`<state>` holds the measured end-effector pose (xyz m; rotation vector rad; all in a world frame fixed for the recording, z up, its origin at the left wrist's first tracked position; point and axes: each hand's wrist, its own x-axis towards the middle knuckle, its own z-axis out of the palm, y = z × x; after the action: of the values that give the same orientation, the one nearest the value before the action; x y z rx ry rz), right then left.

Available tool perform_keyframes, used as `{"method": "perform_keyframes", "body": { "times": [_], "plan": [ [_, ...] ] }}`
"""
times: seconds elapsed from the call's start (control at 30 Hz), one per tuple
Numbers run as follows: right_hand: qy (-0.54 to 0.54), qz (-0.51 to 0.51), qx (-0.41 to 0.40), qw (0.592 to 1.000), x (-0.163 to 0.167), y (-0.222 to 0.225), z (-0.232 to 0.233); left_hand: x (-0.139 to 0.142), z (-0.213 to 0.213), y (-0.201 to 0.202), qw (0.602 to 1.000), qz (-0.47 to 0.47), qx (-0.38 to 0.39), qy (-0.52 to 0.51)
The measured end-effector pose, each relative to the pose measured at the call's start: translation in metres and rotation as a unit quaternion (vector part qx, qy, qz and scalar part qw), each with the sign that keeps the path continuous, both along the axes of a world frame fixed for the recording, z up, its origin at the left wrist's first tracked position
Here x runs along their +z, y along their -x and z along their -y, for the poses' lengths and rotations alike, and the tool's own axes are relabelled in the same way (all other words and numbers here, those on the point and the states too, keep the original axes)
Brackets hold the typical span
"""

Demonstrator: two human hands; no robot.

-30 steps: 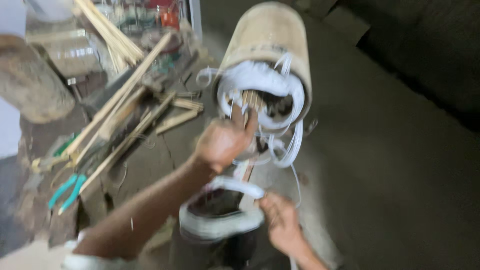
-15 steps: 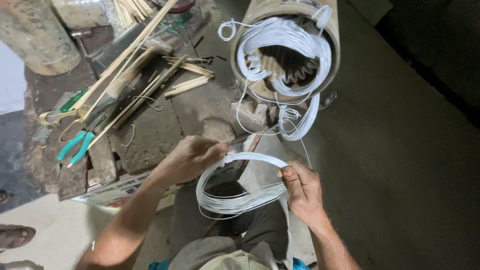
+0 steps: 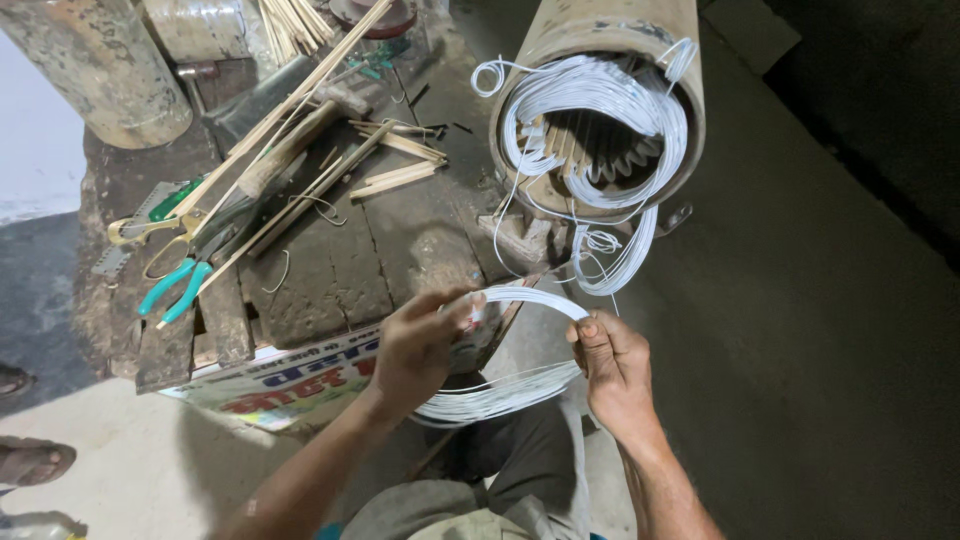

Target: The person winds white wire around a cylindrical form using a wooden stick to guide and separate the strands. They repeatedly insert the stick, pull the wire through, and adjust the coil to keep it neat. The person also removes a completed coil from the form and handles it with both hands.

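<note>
Both hands grip one white wire coil point(image 3: 505, 385) at lower centre: the left hand point(image 3: 415, 350) pinches its left side with fingers closed, the right hand point(image 3: 612, 365) clamps its right side. Above stands a wound stator point(image 3: 595, 110).

The left hand point(image 3: 415, 350) covers the near-left part of the coil point(image 3: 505, 395), so its grip there is hidden. The right hand point(image 3: 612, 370) hides the coil's right bend. The cylinder point(image 3: 600, 30) is cut off by the top edge, as is the drum point(image 3: 100, 60). A sandal point(image 3: 30, 462) runs off the left edge. The inside of the cylinder is too dark to read.
</note>
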<state>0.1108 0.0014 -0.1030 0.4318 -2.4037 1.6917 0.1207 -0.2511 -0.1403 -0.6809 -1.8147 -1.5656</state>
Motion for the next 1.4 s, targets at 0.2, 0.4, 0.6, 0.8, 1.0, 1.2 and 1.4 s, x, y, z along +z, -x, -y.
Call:
{"method": "perform_keyframes", "body": {
  "times": [0.2, 0.4, 0.6, 0.8, 1.0, 1.2, 1.4],
  "plan": [
    [0.027, 0.013, 0.017, 0.999, 0.001, 0.000, -0.003, 0.011, 0.001, -0.010, 0.996, 0.068, 0.015, -0.061],
    [0.027, 0.041, 0.029, 0.998, 0.000, -0.002, -0.002, 0.028, 0.003, 0.000, 0.930, 0.231, 0.186, 0.216],
    [-0.016, 0.016, 0.026, 0.999, 0.000, 0.002, 0.001, 0.026, 0.014, 0.002, 0.869, 0.399, -0.236, -0.175],
    [-0.016, 0.012, 0.027, 0.999, 0.004, 0.005, 0.005, 0.066, -0.018, -0.023, 0.974, -0.146, 0.058, 0.161],
    [-0.169, -0.234, 0.068, 0.955, -0.001, -0.004, 0.026, 0.105, -0.067, -0.036, 0.941, -0.316, 0.000, 0.116],
    [-0.189, -0.160, 0.218, 0.944, 0.003, -0.029, 0.016, 0.074, -0.027, 0.052, 0.943, -0.160, 0.090, 0.276],
    [-0.100, -0.150, 0.140, 0.974, 0.013, -0.027, -0.022, 0.027, -0.004, 0.025, 0.810, 0.144, -0.563, 0.082]
  ]
}}
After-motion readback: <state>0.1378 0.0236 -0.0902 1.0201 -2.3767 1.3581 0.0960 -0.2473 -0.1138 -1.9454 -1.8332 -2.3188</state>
